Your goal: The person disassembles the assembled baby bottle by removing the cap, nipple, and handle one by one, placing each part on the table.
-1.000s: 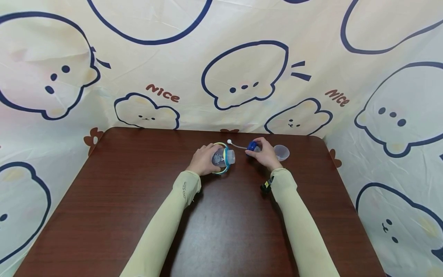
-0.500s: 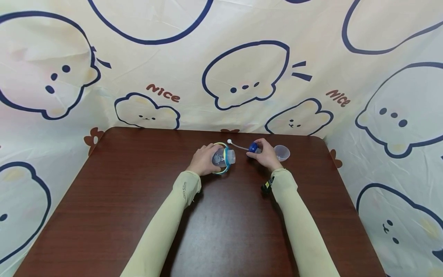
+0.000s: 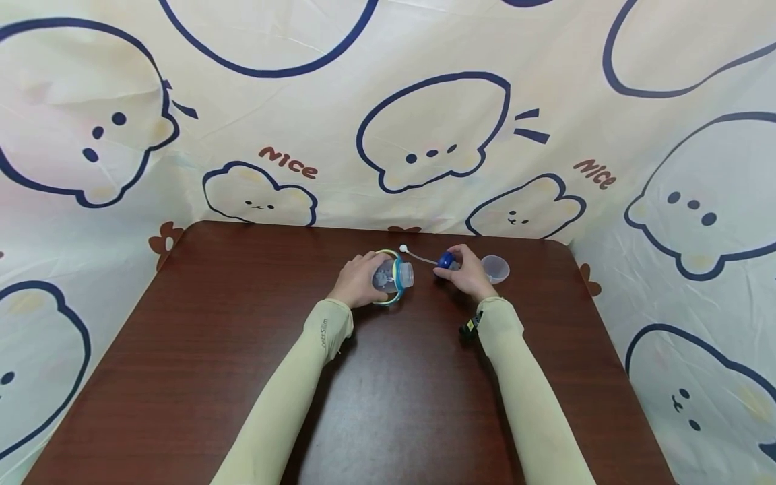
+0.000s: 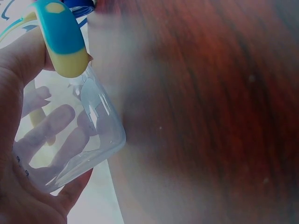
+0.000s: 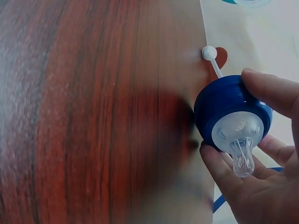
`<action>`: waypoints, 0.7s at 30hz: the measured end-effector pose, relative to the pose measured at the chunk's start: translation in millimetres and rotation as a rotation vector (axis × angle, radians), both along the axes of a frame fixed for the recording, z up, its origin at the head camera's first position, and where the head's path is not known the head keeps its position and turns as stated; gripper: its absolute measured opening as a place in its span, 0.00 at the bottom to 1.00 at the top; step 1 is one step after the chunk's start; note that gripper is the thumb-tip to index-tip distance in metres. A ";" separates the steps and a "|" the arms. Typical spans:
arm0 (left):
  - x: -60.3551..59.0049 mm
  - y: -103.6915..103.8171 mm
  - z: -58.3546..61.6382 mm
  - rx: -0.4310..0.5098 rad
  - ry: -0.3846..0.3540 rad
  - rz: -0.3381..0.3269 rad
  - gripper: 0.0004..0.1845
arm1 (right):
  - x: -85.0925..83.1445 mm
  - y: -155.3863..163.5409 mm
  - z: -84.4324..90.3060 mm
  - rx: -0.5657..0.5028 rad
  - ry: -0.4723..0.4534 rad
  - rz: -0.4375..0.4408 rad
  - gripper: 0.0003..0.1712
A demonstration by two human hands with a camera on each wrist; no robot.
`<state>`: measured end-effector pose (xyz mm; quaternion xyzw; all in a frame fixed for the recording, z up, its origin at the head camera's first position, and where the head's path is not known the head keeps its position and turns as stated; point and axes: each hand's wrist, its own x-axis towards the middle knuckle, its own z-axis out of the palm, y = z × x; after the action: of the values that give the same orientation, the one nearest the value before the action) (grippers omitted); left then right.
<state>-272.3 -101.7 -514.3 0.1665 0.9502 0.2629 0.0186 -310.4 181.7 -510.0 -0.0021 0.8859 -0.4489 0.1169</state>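
Note:
My left hand [image 3: 356, 279] grips a clear baby bottle [image 3: 393, 275] on its side above the table; its blue and yellow handle ring [image 4: 60, 39] shows close in the left wrist view, with my fingers [image 4: 46, 130] seen through the clear wall [image 4: 88, 135]. My right hand [image 3: 468, 273] holds the blue screw cap [image 3: 445, 260] by its rim. The cap [image 5: 231, 116] carries a clear silicone teat [image 5: 242, 158]. A thin straw with a white ball end [image 3: 403, 248] sticks out from the cap toward the bottle [image 5: 209, 52].
A clear plastic cover cup [image 3: 496, 267] stands on the dark wooden table [image 3: 242, 350] just right of my right hand. A cartoon-printed cloth [image 3: 424, 121] hangs behind and along both sides of the table.
The right hand has lifted the blue cap slightly and shifted it a little to the right. The left hand and bottle stay put.

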 end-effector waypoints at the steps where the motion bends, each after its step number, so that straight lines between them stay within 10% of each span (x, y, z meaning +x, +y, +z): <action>1: 0.3 0.2 0.3 0.000 -0.002 0.001 0.43 | 0.1 0.7 -0.2 0.001 0.000 -0.001 0.38; 21: 1.4 0.9 2.3 -0.012 -0.007 0.001 0.44 | 0.4 2.0 -3.1 -0.038 -0.004 -0.016 0.38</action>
<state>-270.8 -100.7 -512.0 0.1649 0.9518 0.2577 0.0225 -310.0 183.7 -513.0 0.0037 0.8768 -0.4668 0.1152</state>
